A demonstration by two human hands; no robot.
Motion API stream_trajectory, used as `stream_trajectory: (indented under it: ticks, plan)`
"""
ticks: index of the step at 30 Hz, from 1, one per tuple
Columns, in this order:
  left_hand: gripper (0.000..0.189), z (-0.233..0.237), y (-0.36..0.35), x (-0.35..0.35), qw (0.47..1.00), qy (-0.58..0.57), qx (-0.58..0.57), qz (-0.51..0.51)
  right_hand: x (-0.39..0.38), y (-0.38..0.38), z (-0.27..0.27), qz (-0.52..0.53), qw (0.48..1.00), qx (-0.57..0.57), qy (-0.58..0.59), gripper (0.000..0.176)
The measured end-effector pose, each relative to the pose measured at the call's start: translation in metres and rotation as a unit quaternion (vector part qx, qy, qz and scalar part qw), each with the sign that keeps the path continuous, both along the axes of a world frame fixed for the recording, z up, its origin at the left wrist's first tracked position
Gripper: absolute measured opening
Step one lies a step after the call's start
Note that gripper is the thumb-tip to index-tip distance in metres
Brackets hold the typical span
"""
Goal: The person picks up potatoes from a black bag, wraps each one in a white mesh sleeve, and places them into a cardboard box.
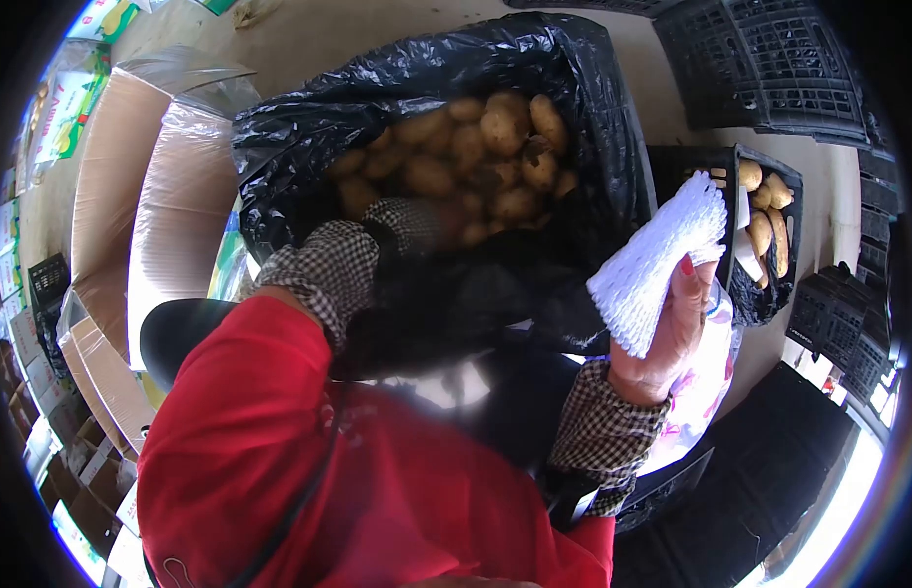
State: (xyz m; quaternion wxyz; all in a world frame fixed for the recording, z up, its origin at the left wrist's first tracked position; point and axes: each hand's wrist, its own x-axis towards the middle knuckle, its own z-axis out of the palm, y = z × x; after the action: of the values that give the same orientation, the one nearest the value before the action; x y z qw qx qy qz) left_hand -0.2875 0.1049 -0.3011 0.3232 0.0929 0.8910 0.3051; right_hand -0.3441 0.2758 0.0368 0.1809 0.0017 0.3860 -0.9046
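Note:
Many potatoes (432, 176) lie in a large box or crate lined with a black plastic bag (598, 108). My left hand (449, 223) reaches into the bag at the near edge of the potatoes. It is dim and blurred, so its fingers do not show clearly. To the right of the bag, my right hand (672, 328) is raised with a white foam net sleeve (662, 260) in its grip, the thumb lying over it. Checked sleeve covers sit on both my forearms.
An open cardboard box (108, 186) stands to the left. At the right, a smaller black crate (794, 181) holds several potatoes. Black plastic crates (760, 64) are stacked at the upper right, and another black crate (843, 314) lies farther right.

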Motion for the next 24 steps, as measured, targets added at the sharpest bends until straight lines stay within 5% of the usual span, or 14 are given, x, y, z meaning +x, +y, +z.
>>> stream_trajectory:
  ticks: [5, 7, 9, 19, 24]
  plan:
    - [0.050, 0.085, -0.028, -0.004, 0.970, -0.073, 0.219, 0.075, 0.000, -0.011, 0.000, -0.065, 0.996, 0.066, 0.001, 0.028]
    - [0.053, 0.144, -0.039, 0.000, 0.888, -0.169, 0.380, 0.195, -0.003, -0.011, -0.004, -0.074, 0.990, 0.118, 0.022, 0.028]
    - [0.040, 0.144, -0.047, 0.014, 0.806, -0.107, 0.506, 0.289, -0.001, -0.022, 0.012, -0.014, 0.998, 0.048, 0.030, 0.027]
    - [0.061, 0.373, -0.110, 0.160, 0.591, -0.131, 0.603, 0.520, -0.003, -0.027, 0.007, 0.070, 0.992, 0.039, 0.096, 0.021]
    - [0.060, 0.418, -0.139, 0.272, 0.473, 0.169, 0.574, 0.646, -0.007, -0.024, -0.003, 0.130, 0.984, 0.042, 0.116, 0.020]
